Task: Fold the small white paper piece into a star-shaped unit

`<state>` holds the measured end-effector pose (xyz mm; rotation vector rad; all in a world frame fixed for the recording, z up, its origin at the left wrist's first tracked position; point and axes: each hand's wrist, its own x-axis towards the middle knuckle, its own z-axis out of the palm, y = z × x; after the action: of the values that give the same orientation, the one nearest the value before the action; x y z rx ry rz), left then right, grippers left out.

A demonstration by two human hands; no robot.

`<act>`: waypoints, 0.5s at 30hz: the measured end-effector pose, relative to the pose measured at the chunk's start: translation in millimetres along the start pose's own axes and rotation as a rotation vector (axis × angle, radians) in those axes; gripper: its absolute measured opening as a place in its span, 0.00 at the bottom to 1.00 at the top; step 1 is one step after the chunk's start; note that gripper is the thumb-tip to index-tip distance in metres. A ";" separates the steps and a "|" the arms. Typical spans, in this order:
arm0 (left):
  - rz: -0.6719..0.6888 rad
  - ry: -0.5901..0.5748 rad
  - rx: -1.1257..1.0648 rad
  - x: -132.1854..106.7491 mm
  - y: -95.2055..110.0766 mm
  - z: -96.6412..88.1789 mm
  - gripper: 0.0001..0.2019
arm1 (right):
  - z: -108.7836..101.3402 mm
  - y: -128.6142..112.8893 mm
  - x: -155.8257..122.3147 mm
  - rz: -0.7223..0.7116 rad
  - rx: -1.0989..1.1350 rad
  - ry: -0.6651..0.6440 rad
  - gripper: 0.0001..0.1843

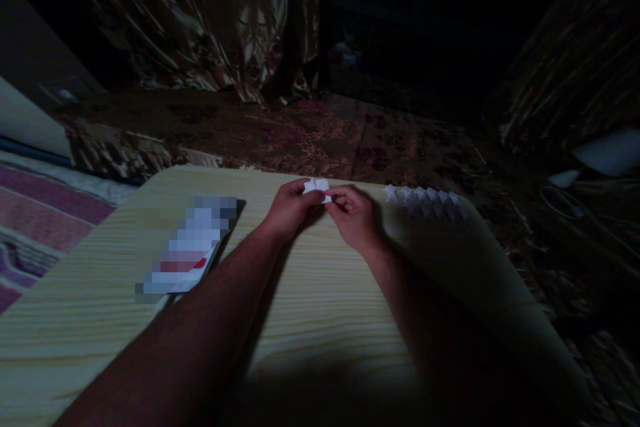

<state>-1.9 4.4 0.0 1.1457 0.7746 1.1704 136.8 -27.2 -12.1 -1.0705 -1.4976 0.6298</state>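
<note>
A small folded white paper [317,185] is held between my two hands, just above the far part of the wooden table [320,320]. My left hand [290,208] pinches it from the left, thumb across its near face. From the right, the fingertips of my right hand [354,213] close on its lower right corner. Fingers partly cover the paper, so its full shape is hidden. To the right of my right hand, several folded white paper pieces with pointed corners [425,197] stand in rows near the table's far right corner.
A phone-like flat object [193,247], its surface blurred out, lies left of my left forearm. Beyond the table is a ledge with patterned cloth [300,127] and a shiny curtain [260,20]. A striped pink cloth [40,213] lies at left. A white lamp-like object [607,152] with a cable is at right.
</note>
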 end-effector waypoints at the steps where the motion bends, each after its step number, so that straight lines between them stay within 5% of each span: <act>1: 0.001 0.000 -0.002 0.0 0.2 0.2 0.05 | 0.0 -0.1 0.0 0.001 -0.001 -0.002 0.11; 15: -0.006 -0.028 -0.027 -0.5 -0.5 -0.8 0.07 | -1.3 -4.0 0.3 -0.064 -0.032 0.034 0.08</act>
<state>-2.6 4.2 -0.7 1.1343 0.7388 1.1540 137.0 -29.0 -8.3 -1.0486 -1.5102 0.5425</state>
